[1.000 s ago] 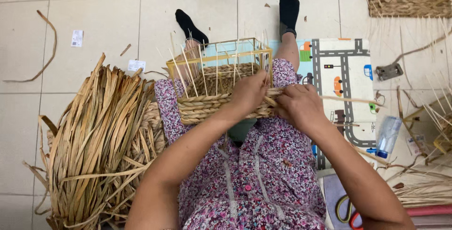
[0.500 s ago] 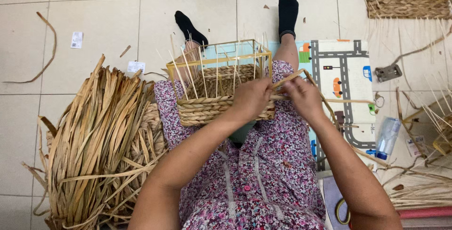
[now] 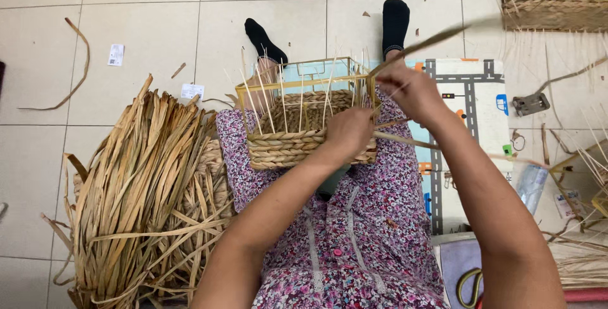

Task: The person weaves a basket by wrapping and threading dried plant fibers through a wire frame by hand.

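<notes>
Tiled floor (image 3: 158,5), reed pile (image 3: 139,189); left hand (image 3: 348,132) grips basket (image 3: 297,138), right hand (image 3: 408,94) pinches strand (image 3: 430,40).

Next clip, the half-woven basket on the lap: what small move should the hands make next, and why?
Probably lay the strand down against the woven wall. The right hand holds a long flat straw strand pulled up and away from the half-woven straw basket on a gold wire frame, while the left hand presses the basket's near corner, where the weave ends.
</notes>
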